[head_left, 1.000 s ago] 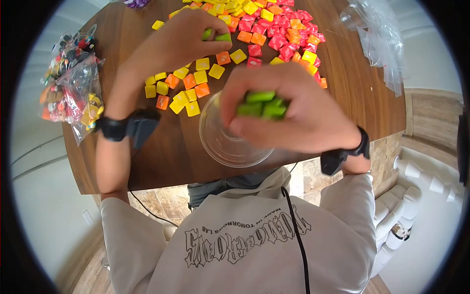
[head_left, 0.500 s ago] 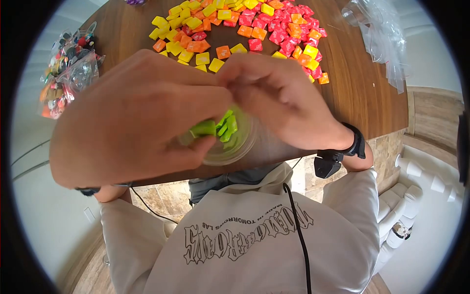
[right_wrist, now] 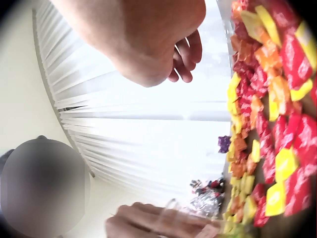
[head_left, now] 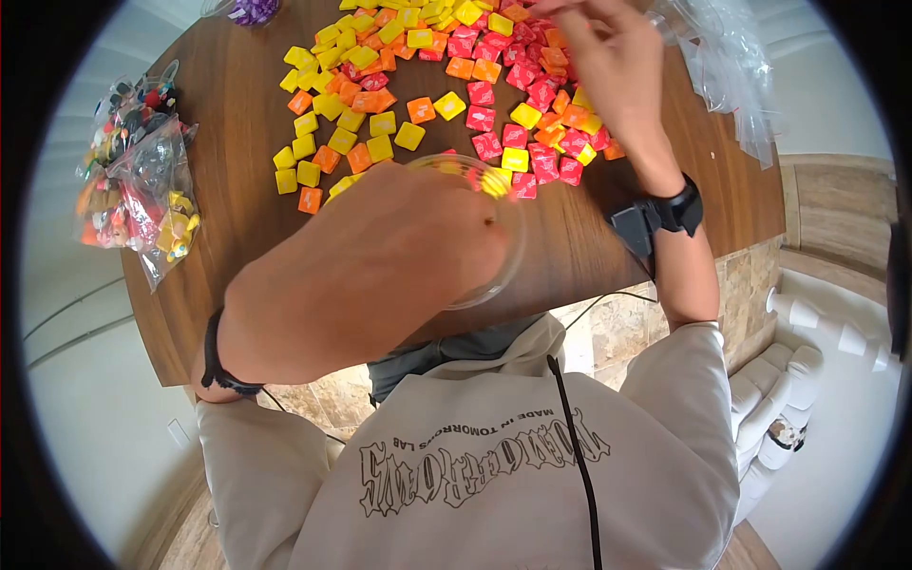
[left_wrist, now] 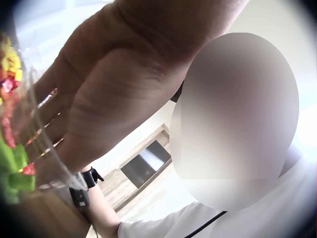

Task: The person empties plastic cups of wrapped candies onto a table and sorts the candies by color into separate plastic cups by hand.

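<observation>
My left hand (head_left: 380,261) lies over a clear round plastic container (head_left: 518,252) near the table's front edge and hides much of its inside. In the left wrist view its fingers (left_wrist: 42,126) stretch side by side at the container's rim, with green wrapped candies (left_wrist: 17,173) close below. My right hand (head_left: 617,66) reaches over the far right of a heap of red candies (head_left: 543,163), yellow candies (head_left: 409,137) and orange candies (head_left: 421,109). Its fingers (right_wrist: 185,54) hang loosely bent in the right wrist view, with nothing seen in them.
Clear bags of small colourful figures (head_left: 142,204) lie at the table's left edge. Empty clear plastic bags (head_left: 727,81) are at the right edge. A tub of purple pieces (head_left: 255,9) stands at the far left.
Green candies went from the right hand toward the container while the left hand came back to it with more. Now the right hand has moved away to the far right of the heap.
</observation>
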{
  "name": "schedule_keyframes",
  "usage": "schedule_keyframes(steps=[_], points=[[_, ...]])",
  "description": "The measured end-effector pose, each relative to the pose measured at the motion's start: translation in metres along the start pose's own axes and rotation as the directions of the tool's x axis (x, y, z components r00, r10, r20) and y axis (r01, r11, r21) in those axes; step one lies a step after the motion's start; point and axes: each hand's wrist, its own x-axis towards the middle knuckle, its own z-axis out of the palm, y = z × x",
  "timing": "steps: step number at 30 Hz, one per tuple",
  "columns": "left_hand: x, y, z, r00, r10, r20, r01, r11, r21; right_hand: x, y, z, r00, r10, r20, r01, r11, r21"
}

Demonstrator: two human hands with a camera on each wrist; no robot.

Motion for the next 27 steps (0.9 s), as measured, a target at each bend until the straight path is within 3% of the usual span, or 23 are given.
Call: schedule_keyframes(steps=[1, 2, 3, 5, 6, 7, 9, 11, 12, 14, 18, 20, 22, 24, 25, 26, 27], points=[[0.002, 0.002, -0.002, 1.000, 0.022, 0.009, -0.022, 1.000, 0.006, 0.000, 0.004, 0.004, 0.981, -0.185, 0.059, 0.193, 0.961, -0.197], [0.003, 0.002, -0.004, 0.999, 0.042, 0.019, -0.042, 0.999, 0.012, 0.000, 0.010, 0.009, 0.925, -0.349, 0.153, 0.381, 0.848, -0.368], [0.001, -0.001, -0.006, 0.999, 0.037, 0.016, -0.038, 0.999, 0.011, -0.003, 0.021, 0.021, 0.878, -0.453, 0.154, 0.476, 0.797, -0.371], [-0.005, -0.015, -0.013, 0.988, 0.081, -0.133, -0.078, 0.997, 0.027, -0.013, 0.026, 0.029, 0.847, -0.484, 0.219, 0.529, 0.727, -0.438], [-0.005, -0.027, -0.016, 0.979, 0.045, -0.199, -0.070, 0.990, -0.119, -0.016, 0.026, 0.030, 0.815, -0.505, 0.283, 0.575, 0.647, -0.500], [-0.003, -0.043, -0.019, 0.966, 0.001, -0.259, -0.071, 0.962, -0.262, -0.014, 0.026, 0.029, 0.828, -0.471, 0.303, 0.559, 0.654, -0.510], [0.006, -0.074, -0.019, 0.958, -0.203, -0.203, 0.106, 0.907, -0.408, -0.009, 0.026, 0.024, 0.826, -0.432, 0.361, 0.561, 0.683, -0.467], [0.014, -0.109, 0.000, 0.818, -0.260, -0.513, 0.171, 0.962, -0.215, -0.006, 0.023, 0.022, 0.820, -0.392, 0.416, 0.557, 0.712, -0.427], [0.017, -0.124, 0.011, 0.817, -0.261, -0.514, 0.172, 0.962, -0.214, -0.008, 0.019, 0.022, 0.847, -0.308, 0.432, 0.493, 0.759, -0.425], [0.019, -0.145, 0.026, 0.756, -0.028, -0.654, 0.190, 0.965, 0.179, -0.008, 0.017, 0.021, 0.866, -0.221, 0.449, 0.424, 0.800, -0.425], [0.021, -0.151, 0.031, 0.793, -0.156, -0.589, 0.192, 0.981, -0.001, -0.005, 0.016, 0.017, 0.862, -0.110, 0.495, 0.342, 0.847, -0.407], [0.017, -0.154, 0.025, 0.839, -0.357, -0.410, 0.294, 0.933, -0.209, -0.004, 0.017, 0.015, 0.875, -0.092, 0.475, 0.311, 0.860, -0.406], [0.011, -0.152, 0.017, 0.872, -0.345, -0.348, 0.285, 0.935, -0.212, -0.004, 0.022, 0.016, 0.908, -0.256, 0.332, 0.386, 0.819, -0.424], [0.004, -0.151, 0.007, 0.901, -0.329, -0.282, 0.275, 0.937, -0.214, -0.007, 0.030, 0.021, 0.886, -0.312, 0.343, 0.445, 0.780, -0.441], [0.000, -0.151, 0.003, 0.941, -0.299, -0.159, 0.248, 0.928, -0.279, -0.008, 0.030, 0.023, 0.862, -0.364, 0.354, 0.499, 0.736, -0.457], [-0.003, -0.150, 0.000, 0.966, -0.256, -0.036, 0.228, 0.911, -0.344, -0.008, 0.028, 0.022, 0.862, -0.363, 0.353, 0.498, 0.737, -0.458], [-0.007, -0.150, -0.002, 0.966, -0.255, -0.035, 0.228, 0.911, -0.344, -0.008, 0.024, 0.021, 0.862, -0.290, 0.415, 0.459, 0.793, -0.400]])
